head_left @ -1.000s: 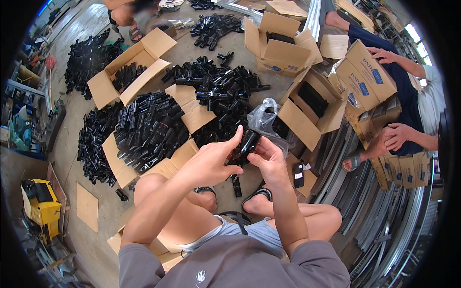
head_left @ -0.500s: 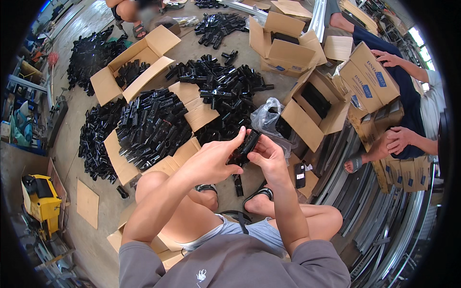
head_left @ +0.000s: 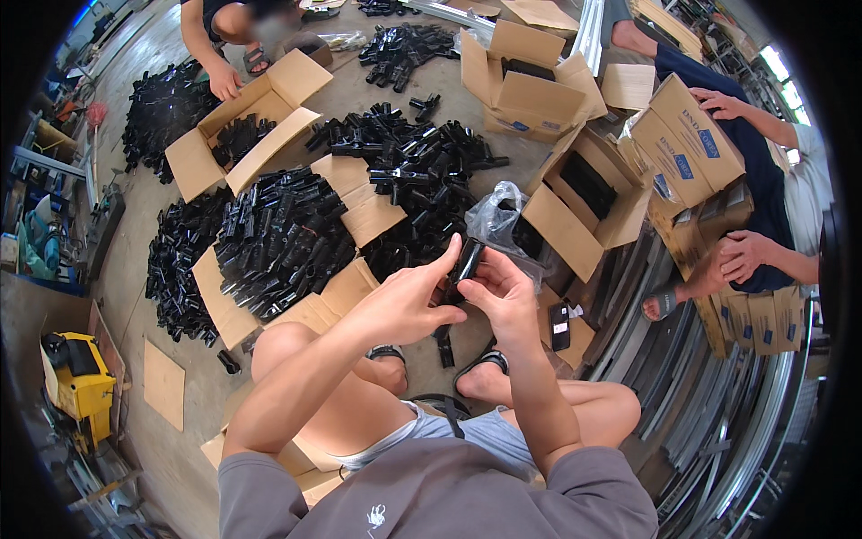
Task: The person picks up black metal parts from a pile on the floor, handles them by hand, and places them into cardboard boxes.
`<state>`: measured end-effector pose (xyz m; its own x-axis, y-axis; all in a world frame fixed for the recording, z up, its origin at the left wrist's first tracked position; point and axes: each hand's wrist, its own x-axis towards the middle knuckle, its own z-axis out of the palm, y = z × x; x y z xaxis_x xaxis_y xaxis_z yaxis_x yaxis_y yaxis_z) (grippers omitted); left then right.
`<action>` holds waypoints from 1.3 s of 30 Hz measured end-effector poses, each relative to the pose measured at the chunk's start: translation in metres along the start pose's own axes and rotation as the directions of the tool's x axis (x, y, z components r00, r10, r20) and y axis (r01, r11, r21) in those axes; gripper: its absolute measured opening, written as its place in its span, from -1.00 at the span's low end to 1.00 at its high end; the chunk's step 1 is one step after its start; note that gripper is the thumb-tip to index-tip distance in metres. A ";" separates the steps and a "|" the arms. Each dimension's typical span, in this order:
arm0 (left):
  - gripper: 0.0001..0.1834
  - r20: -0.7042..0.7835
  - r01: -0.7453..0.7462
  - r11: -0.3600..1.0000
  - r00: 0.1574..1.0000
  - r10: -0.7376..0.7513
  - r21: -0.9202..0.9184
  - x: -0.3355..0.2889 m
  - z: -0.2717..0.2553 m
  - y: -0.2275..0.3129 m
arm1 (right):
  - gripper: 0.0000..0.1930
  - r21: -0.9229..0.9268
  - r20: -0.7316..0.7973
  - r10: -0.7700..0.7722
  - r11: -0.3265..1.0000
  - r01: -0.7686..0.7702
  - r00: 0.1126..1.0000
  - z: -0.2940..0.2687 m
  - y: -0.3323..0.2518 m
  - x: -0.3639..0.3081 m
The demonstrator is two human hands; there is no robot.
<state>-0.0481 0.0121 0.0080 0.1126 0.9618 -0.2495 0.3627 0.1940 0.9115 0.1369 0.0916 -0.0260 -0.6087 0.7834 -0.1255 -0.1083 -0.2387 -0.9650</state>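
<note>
Between my hands, above my feet, is a glossy black tube fitting (head_left: 468,261). My right hand (head_left: 505,292) pinches it from the right between thumb and fingers. My left hand (head_left: 401,302) curves around its other end, index finger reaching up alongside and thumb spread below; that end is partly hidden in the crook of the hand. Another black fitting (head_left: 445,347) lies on the floor just under my hands. Beyond them spreads a heap of similar black fittings (head_left: 409,153). To the left, an open carton (head_left: 215,296) is piled high with more of them.
A clear plastic bag (head_left: 496,216) and a dark phone (head_left: 560,327) lie to my right. Open cartons (head_left: 564,235) stand beyond, near a seated person (head_left: 763,260). Far left, another person's hand (head_left: 224,79) is at a carton (head_left: 193,162). Long metal profiles (head_left: 691,404) cover the right floor.
The fitting has turned slightly in my hands, showing a smoother, shinier side. At the far left, the other person has leaned in and a hand has come to the carton's edge.
</note>
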 end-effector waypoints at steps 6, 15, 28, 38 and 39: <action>0.03 0.046 -0.013 0.892 0.998 0.038 -0.453 0.000 0.000 -0.012 | -0.63 -0.118 -0.164 -0.115 0.988 0.096 0.980 -0.020 0.015 0.017; -0.25 0.073 -0.007 0.702 0.994 0.084 -0.712 -0.003 -0.014 0.027 | -0.74 -0.907 -0.413 0.190 0.000 -0.421 0.891 -0.200 0.229 0.042; -0.19 -0.037 -0.054 0.754 0.999 0.039 -0.655 -0.007 -0.018 0.019 | -0.71 -0.846 -0.517 0.324 -0.052 -0.530 0.793 -0.204 0.255 0.053; -0.12 -0.067 -0.062 0.804 0.997 0.028 -0.592 -0.012 -0.016 0.015 | -0.65 -0.780 -0.587 0.323 0.017 -0.625 0.742 -0.191 0.234 0.048; -0.12 -0.071 -0.070 0.804 0.997 0.034 -0.591 -0.010 -0.015 0.013 | -0.66 -0.769 -0.600 0.313 0.027 -0.638 0.736 -0.185 0.226 0.046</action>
<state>-0.0586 0.0077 0.0275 0.0584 0.9792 -0.1944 -0.2625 0.2029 0.9434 0.2295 0.1796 -0.2927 -0.0106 0.8464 -0.5324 0.9903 -0.0648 -0.1229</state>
